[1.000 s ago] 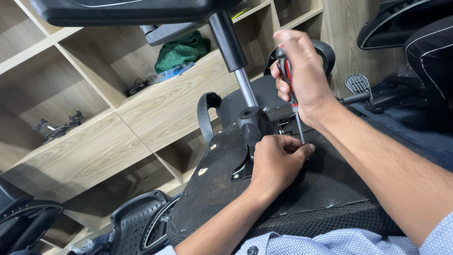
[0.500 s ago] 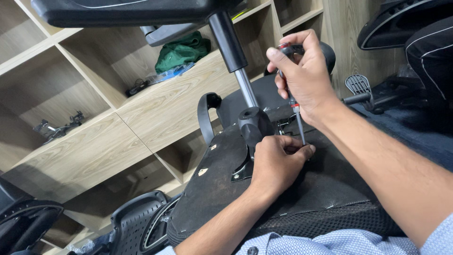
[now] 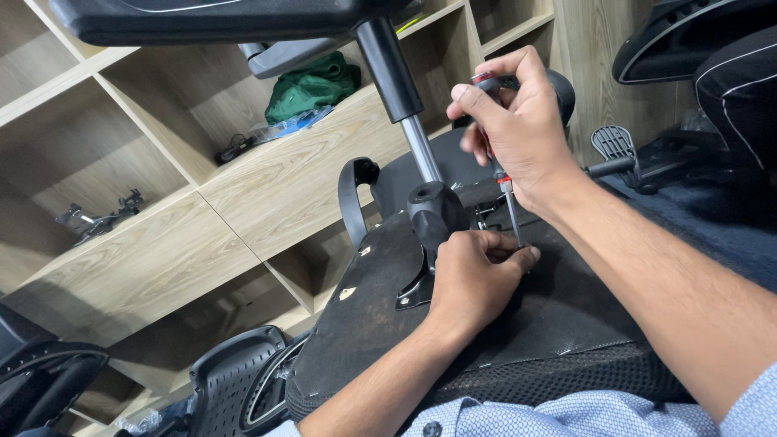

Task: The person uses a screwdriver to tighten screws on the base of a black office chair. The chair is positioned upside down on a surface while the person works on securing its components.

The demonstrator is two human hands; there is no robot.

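Observation:
An upturned office chair seat [image 3: 380, 324] lies across my lap, black underside up, with its gas cylinder [image 3: 405, 105] rising from a black mechanism hub [image 3: 437, 212]. My right hand [image 3: 522, 129] grips a red-handled screwdriver [image 3: 508, 206] held upright, its tip down on the seat's underside beside the hub. My left hand [image 3: 477, 279] rests on the seat with fingers pinched around the screwdriver's tip. The screw itself is hidden under my fingers.
Light wooden shelving [image 3: 267, 186] fills the left and back, holding a green cloth [image 3: 312, 85] and small metal parts [image 3: 97, 218]. Black chair parts lie at lower left [image 3: 227, 380] and upper right [image 3: 696, 48]. A lever with a round pad [image 3: 615, 146] sticks out at right.
My right hand has turned on the screwdriver handle and shifted its grip, fingers now curled over the top. My left hand stays at the tip.

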